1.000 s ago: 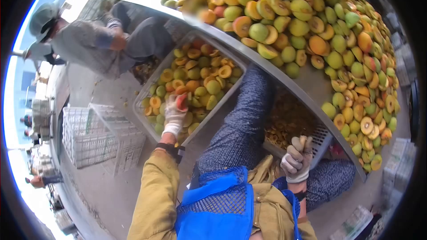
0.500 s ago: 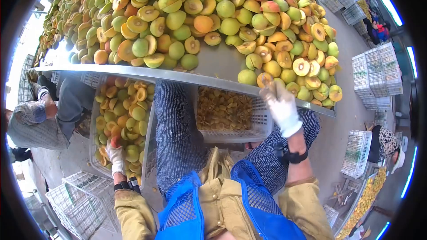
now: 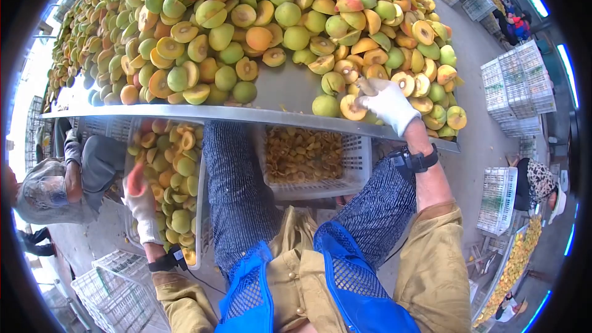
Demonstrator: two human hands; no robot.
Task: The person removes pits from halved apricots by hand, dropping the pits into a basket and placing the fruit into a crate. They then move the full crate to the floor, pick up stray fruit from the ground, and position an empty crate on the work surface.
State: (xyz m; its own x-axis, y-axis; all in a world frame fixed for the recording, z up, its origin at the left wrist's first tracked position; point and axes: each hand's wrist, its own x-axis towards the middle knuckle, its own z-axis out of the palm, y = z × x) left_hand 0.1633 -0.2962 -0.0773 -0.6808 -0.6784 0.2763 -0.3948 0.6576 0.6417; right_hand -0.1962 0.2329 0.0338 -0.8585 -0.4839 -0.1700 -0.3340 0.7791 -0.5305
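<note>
My right hand (image 3: 391, 106), in a white glove with brown-stained fingertips, reaches over the near rim of the metal table (image 3: 277, 89). Its fingers are apart, right at the cut fruit in the pile. One halved apricot-like fruit (image 3: 351, 108) lies beside the thumb, its brown pit facing up. My left hand (image 3: 143, 206), also gloved, hangs over the left side of a crate of fruit halves (image 3: 198, 209). Motion blurs its fingers; something reddish shows at their tips, and I cannot tell whether it is a fruit piece or a finger cover.
Green, yellow and orange fruit (image 3: 209, 12) is heaped across the table. Between my knees sits a white crate (image 3: 354, 160) of brownish scraps. A person (image 3: 55, 185) sits at left. Stacked crates (image 3: 518, 80) and other people are at right; an upturned-looking crate (image 3: 120, 290) stands lower left.
My right hand has moved up from the table rim onto the fruit. My left hand has lifted and shifted left from the fruit in the crate. The view has turned slightly.
</note>
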